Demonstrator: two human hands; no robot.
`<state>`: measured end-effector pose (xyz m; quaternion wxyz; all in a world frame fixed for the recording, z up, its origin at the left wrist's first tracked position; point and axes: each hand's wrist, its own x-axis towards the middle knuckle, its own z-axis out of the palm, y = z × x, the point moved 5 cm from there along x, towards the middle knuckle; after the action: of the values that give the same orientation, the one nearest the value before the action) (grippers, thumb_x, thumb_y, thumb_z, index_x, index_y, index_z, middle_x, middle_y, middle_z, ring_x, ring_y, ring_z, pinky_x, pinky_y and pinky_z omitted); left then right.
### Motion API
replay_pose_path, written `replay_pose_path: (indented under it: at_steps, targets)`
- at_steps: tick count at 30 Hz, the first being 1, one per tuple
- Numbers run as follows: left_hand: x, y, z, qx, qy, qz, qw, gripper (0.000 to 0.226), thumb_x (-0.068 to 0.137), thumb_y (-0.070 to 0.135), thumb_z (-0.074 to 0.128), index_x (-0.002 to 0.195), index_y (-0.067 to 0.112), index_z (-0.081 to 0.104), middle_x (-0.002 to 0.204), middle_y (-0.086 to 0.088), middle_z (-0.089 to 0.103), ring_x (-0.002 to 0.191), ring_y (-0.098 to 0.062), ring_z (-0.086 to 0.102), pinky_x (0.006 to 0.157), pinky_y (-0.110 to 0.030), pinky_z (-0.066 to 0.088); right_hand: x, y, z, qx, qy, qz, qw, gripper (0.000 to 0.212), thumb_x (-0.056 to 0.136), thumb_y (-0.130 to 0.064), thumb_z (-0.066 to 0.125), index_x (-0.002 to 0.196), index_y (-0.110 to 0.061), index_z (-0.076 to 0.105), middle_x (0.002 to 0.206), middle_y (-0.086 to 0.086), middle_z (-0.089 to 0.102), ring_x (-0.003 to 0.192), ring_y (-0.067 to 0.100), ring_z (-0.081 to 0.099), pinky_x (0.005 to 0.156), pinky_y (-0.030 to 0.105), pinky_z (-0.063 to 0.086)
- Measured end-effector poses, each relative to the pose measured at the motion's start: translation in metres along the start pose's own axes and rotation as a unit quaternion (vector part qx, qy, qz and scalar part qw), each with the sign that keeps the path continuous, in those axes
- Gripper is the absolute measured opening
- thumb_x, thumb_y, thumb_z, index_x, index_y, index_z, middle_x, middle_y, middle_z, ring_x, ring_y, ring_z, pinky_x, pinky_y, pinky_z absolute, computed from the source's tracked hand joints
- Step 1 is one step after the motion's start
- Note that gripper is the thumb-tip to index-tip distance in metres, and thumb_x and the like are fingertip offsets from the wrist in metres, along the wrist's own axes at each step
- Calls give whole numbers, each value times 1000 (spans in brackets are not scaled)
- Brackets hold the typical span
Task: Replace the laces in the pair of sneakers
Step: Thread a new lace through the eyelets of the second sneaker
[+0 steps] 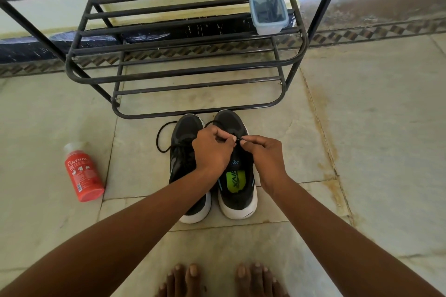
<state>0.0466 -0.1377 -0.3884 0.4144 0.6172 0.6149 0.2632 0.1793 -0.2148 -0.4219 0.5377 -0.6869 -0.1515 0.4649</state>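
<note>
black sneakers (237, 190), white soles, frame centre | left hand (212, 149) and right hand (265, 157) grips pinched black lace (164, 137)

The two sneakers (237, 176) are black with white soles, the right one showing a lime-green insole; their lace (164, 137) is black. At nine o'clock lies a red bottle (83, 175) with white lettering. The rack (183, 55) is black; the floor (362, 128) pale greenish-grey with a brown zigzag border.

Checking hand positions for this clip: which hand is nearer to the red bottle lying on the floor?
Left. The left hand is over the sneakers, on the side facing the red bottle. The right hand pinches the black lace beside it, farther from the bottle.
</note>
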Motion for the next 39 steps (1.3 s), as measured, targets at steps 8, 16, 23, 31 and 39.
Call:
replay_pose_path:
  at_steps: [8,16,23,31,39]
  targets:
    - [-2,7,-1,63,-43,61,995,15,86,11,82,81,21,72,78,11,72,73,1,69,72,-13,56,-4,-6,2,-28,2,-21,999,14,91,-11,71,95,-20,81,89,-4,78,89,13,74,88,32,61]
    - [-5,8,-1,52,-15,61,997,12,87,13,82,85,20,73,80,11,72,75,1,69,73,-14,57,1,-7,5,-61,3,-44,997,19,97,-24,64,87,-21,79,84,-2,76,89,19,72,85,33,59]
    - [-5,8,-1,35,-28,60,997,17,88,9,79,93,19,66,87,6,70,80,-3,68,75,-19,58,22,-22,9,-212,-56,-60,974,10,95,-15,68,87,-12,72,82,3,71,80,15,67,72,26,52]
    - [-18,26,4,377,-77,155,910,64,83,29,75,142,33,51,160,6,29,140,-27,28,103,-52,31,14,-57,-11,94,-39,-101,990,18,107,0,32,96,-10,43,81,14,66,78,29,72,74,34,60]
    - [-4,20,-4,369,-75,137,916,61,83,41,68,142,38,54,154,16,46,142,-20,28,101,-53,24,12,-35,-19,-627,-167,-320,691,38,101,-40,44,93,-9,65,80,1,47,79,28,58,61,32,40]
